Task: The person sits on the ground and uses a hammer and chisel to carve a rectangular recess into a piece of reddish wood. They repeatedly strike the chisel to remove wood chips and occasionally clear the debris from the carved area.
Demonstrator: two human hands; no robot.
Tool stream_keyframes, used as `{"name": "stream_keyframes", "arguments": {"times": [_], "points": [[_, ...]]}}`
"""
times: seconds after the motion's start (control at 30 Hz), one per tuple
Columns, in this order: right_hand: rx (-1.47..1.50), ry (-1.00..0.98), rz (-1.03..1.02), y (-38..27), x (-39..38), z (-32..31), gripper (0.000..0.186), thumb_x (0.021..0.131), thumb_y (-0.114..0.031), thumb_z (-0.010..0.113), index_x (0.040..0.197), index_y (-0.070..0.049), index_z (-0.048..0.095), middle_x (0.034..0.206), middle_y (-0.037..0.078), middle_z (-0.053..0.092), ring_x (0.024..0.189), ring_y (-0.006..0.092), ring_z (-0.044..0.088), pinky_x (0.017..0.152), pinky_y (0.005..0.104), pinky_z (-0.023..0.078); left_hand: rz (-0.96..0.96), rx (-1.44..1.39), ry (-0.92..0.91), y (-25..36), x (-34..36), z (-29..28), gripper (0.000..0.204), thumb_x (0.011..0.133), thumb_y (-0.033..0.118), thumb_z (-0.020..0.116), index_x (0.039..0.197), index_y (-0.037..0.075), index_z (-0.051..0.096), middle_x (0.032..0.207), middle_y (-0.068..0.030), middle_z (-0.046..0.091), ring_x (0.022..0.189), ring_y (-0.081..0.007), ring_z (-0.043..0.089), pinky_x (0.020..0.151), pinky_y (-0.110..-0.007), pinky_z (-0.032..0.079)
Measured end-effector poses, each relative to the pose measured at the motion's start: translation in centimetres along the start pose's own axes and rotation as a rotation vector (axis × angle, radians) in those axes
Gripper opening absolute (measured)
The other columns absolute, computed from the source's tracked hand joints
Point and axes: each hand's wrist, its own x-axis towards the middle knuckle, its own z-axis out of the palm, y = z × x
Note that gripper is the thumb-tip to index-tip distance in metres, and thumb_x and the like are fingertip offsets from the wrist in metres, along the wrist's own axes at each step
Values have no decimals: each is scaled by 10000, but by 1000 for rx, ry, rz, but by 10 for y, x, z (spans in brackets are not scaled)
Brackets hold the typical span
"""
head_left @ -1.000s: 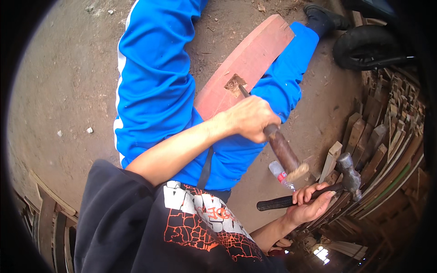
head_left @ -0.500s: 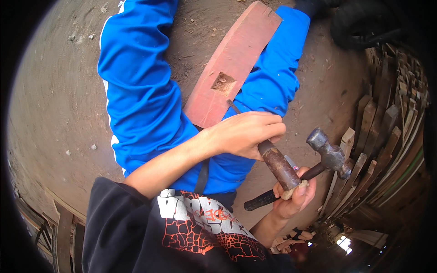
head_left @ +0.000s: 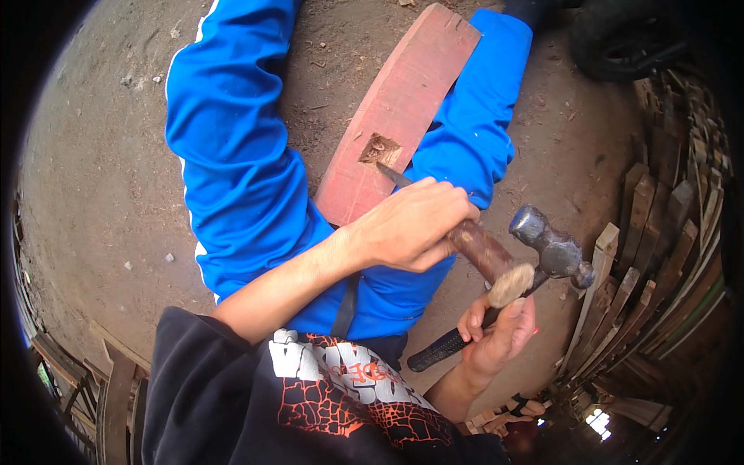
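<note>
My left hand (head_left: 411, 229) is wrapped round a chisel (head_left: 484, 252) with a thick brown handle and pale, worn butt. Its metal blade slants up to the near edge of a roughly square hole (head_left: 380, 150) cut in a reddish wooden block (head_left: 403, 89). The block lies lengthwise by my legs, its right side against the blue trouser leg. In my right hand (head_left: 500, 333) is a ball-peen hammer (head_left: 554, 248), gripped on its shaft. The hammer's head is just right of the chisel butt, and its black grip sticks out to the left. Wood chips sit inside the hole.
My legs in blue trousers (head_left: 232, 155) flank the block on bare earth ground (head_left: 101, 186). Stacked timber pieces (head_left: 643, 209) line the right side. A dark tyre (head_left: 620, 43) stands at the far right, and boards (head_left: 116, 387) lie at the lower left.
The chisel's tip has moved up and left to the hole's edge. My right hand has come away from the chisel's butt, and the hammer has shifted slightly left.
</note>
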Motion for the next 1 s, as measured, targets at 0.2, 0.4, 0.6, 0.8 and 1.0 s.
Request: {"name": "stream_keyframes", "arguments": {"times": [0.2,0.4,0.6,0.8,1.0], "points": [[-96,-74,-62,0,4,8,454,1042,-430,400,1085,11,496,560,57,467,372,77,312,338,207,266,91,75,218,-10,15,-2,268,702,139,770,841,68,552,693,-82,534,639,-296,557,584,-389,413],[-16,46,-46,-14,14,-2,481,1038,-464,390,932,-3,475,543,53,436,387,92,344,368,217,291,82,88,340,-18,31,9,333,674,185,804,821,74,526,664,-90,541,624,-305,583,556,-409,434],[-83,63,-150,-34,25,-26,455,1051,-451,356,942,-21,454,541,36,414,383,64,319,357,199,275,45,117,395,-25,46,3,341,671,188,820,844,79,548,667,-94,568,629,-312,612,541,-416,457],[-169,120,-310,-60,30,-35,425,1054,-426,373,951,-22,457,559,25,396,382,66,286,351,202,257,38,105,418,-36,51,1,332,673,168,816,880,89,569,679,-97,594,646,-313,634,539,-417,478],[-244,132,-524,-104,45,-49,437,1044,-462,377,962,-42,466,635,6,407,408,48,307,334,188,246,-80,98,461,-45,65,-7,323,720,191,803,914,88,567,701,-111,624,651,-325,646,548,-414,505]]}}
